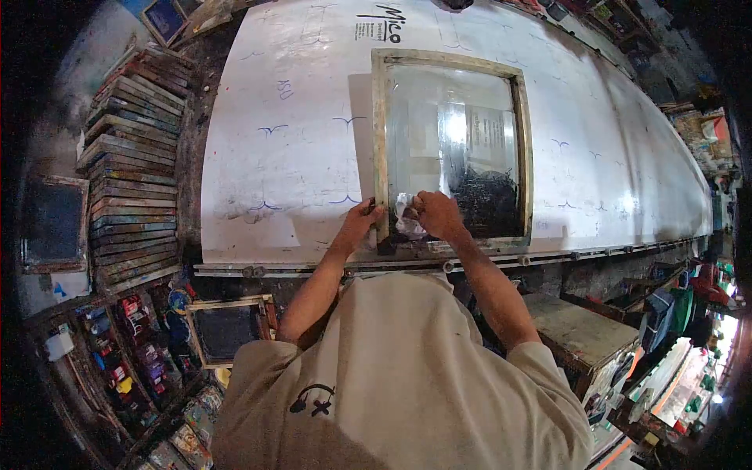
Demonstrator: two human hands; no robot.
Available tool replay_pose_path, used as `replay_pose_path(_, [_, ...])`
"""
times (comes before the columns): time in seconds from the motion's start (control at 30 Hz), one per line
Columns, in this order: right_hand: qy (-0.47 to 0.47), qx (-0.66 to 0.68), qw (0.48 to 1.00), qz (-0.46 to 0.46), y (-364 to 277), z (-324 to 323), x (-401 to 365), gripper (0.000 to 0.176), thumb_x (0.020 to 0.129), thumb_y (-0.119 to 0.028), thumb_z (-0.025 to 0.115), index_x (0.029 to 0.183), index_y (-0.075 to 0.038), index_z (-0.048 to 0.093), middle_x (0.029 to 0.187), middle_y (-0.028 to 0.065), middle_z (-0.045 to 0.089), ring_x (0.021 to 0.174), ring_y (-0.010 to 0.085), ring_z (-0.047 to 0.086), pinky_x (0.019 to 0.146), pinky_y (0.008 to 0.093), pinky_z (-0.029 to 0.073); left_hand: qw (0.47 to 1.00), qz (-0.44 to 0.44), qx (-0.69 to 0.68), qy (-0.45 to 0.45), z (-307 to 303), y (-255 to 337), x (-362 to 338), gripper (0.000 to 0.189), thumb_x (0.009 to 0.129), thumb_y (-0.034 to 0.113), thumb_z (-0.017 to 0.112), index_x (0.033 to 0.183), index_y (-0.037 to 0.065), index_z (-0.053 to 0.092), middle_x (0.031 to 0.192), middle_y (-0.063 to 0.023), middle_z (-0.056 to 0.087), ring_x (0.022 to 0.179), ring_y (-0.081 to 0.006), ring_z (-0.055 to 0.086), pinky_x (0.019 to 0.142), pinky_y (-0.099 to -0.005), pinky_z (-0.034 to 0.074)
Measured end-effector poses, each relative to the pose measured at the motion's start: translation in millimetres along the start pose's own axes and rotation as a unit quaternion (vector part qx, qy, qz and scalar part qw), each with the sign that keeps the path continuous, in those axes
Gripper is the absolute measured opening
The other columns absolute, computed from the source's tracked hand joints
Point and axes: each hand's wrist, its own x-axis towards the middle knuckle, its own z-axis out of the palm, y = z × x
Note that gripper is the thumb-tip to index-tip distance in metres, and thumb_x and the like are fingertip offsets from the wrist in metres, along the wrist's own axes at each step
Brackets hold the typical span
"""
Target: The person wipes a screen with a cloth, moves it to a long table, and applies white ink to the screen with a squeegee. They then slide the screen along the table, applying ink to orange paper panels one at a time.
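So, my right fingers [440, 213] are bunched narrow around a crumpled white cloth [406, 219], down at the near left corner of the glossy see-through panel [419, 157]. My left hand [360, 222] is at the left side of a worn, pale wooden rectangular frame [381, 129]; can't tell how tightly those fingers close. The frame sits by the near edge of a long white tabletop with blue pen marks [305, 168]. Honestly, if the cloth picks up that black smear [489, 196], it could streak the clearer part, and a slack left hand could let everything skid.
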Motion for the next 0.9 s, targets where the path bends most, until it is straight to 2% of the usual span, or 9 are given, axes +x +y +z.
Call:
replay_pose_path(0.17, [-0.041, -0.003, 0.999, -0.018, 23.3, 10.0, -17.7, 0.026, 0.079, -0.023, 0.075, 0.103, -0.012, 0.072, 0.097, 0.0139, 0.072, 0.103, 0.0351, 0.069, 0.085, 0.0577, 0.051, 0.999, -0.009, 0.0, 0.039, 10.1, 16.7, -9.8, 0.042, 0.103, 0.03, 0.068, 0.129, -0.002, 0.063, 0.116, -0.0029, 0.068, 0.108, -0.0121, 0.06, 0.099, -0.0282, 0.047])
replay_pose_path(0.27, [0.061, 0.027, 0.997, -0.031, 29.6, 42.0, -25.2, 0.025, 0.079, -0.017, 0.071, 0.103, -0.013, 0.073, 0.099, 0.0124, 0.072, 0.108, 0.0342, 0.067, 0.086, 0.0571, 0.05, 0.999, 0.017, -0.026, -0.016, 3.7, 6.0, -5.6, 0.042, 0.103, 0.03, 0.068, 0.131, -0.001, 0.063, 0.116, -0.0026, 0.068, 0.108, -0.0121, 0.06, 0.098, -0.0281, 0.048])
replay_pose_path(0.33, [0.17, 0.101, 0.98, 0.007, 39.4, 39.9, -17.9, 0.016, 0.083, -0.024, 0.08, 0.086, -0.009, 0.076, 0.086, 0.015, 0.072, 0.088, 0.0355, 0.071, 0.078, 0.0493, 0.055, 1.0, 0.008, -0.015, -0.001, 1.0, -2.7, -0.2, 0.041, 0.103, 0.03, 0.068, 0.13, -0.001, 0.063, 0.115, -0.0024, 0.068, 0.106, -0.0118, 0.06, 0.097, -0.0285, 0.049])
replay_pose_path(0.37, [0.191, 0.133, 0.973, 0.0, 45.6, 31.6, -22.0, 0.03, 0.08, -0.035, 0.085, 0.093, -0.009, 0.078, 0.088, 0.0155, 0.071, 0.086, 0.0354, 0.07, 0.077, 0.0501, 0.054, 1.0, 0.003, -0.003, 0.008, 2.0, -5.1, 2.6, 0.041, 0.103, 0.03, 0.067, 0.13, 0.0, 0.064, 0.113, -0.0022, 0.069, 0.105, -0.0116, 0.06, 0.096, -0.029, 0.049])
replay_pose_path(0.6, [0.174, 0.047, 0.982, -0.048, -15.3, 15.4, -35.5, 0.021, 0.085, -0.007, 0.062, 0.095, -0.014, 0.079, 0.092, 0.0104, 0.072, 0.085, 0.0388, 0.066, 0.076, 0.0543, 0.051, 1.0, 0.012, 0.018, -0.013, 3.7, 6.9, -6.5, 0.046, 0.104, 0.031, 0.067, 0.136, -0.001, 0.061, 0.115, -0.0047, 0.071, 0.106, -0.014, 0.062, 0.097, -0.0303, 0.05])
replay_pose_path(0.73, [0.07, 0.009, 0.995, -0.073, 1.9, 19.9, -30.4, 0.014, 0.088, -0.015, 0.067, 0.095, -0.016, 0.08, 0.096, 0.0104, 0.075, 0.091, 0.0352, 0.071, 0.082, 0.0527, 0.055, 0.998, 0.006, 0.039, 0.041, 14.6, 22.4, -13.8, 0.043, 0.103, 0.029, 0.068, 0.137, 0.002, 0.064, 0.115, -0.002, 0.07, 0.105, -0.0116, 0.061, 0.096, -0.0288, 0.048])
replay_pose_path(0.8, [0.064, -0.014, 0.998, 0.024, 31.2, 37.7, -17.7, 0.011, 0.089, -0.019, 0.071, 0.095, -0.016, 0.08, 0.093, 0.01, 0.077, 0.087, 0.0325, 0.075, 0.079, 0.0471, 0.059, 0.998, 0.009, 0.03, 0.06, 14.1, 22.3, -14.8, 0.043, 0.103, 0.028, 0.068, 0.136, 0.002, 0.064, 0.115, -0.0021, 0.07, 0.106, -0.0118, 0.061, 0.097, -0.0291, 0.048])
replay_pose_path(0.87, [0.18, 0.223, 0.958, 0.023, 37.2, 32.9, -19.8, 0.017, 0.078, -0.021, 0.077, 0.093, -0.014, 0.076, 0.101, 0.0099, 0.073, 0.099, 0.0362, 0.067, 0.084, 0.055, 0.049, 1.0, -0.015, 0.007, 0.02, 11.8, 22.7, -13.7, 0.067, 0.099, 0.038, 0.071, 0.146, -0.005, 0.052, 0.136, -0.0125, 0.063, 0.124, -0.0203, 0.057, 0.106, -0.0349, 0.045])
replay_pose_path(0.9, [0.152, 0.183, 0.971, 0.009, 29.5, 39.8, -24.0, 0.015, 0.077, -0.017, 0.075, 0.092, -0.015, 0.076, 0.099, 0.0079, 0.072, 0.1, 0.0353, 0.066, 0.083, 0.0539, 0.049, 1.0, -0.013, 0.006, 0.021, 11.8, 22.7, -13.7, 0.067, 0.099, 0.038, 0.071, 0.146, -0.005, 0.052, 0.136, -0.0125, 0.063, 0.124, -0.0203, 0.057, 0.106, -0.0349, 0.045])
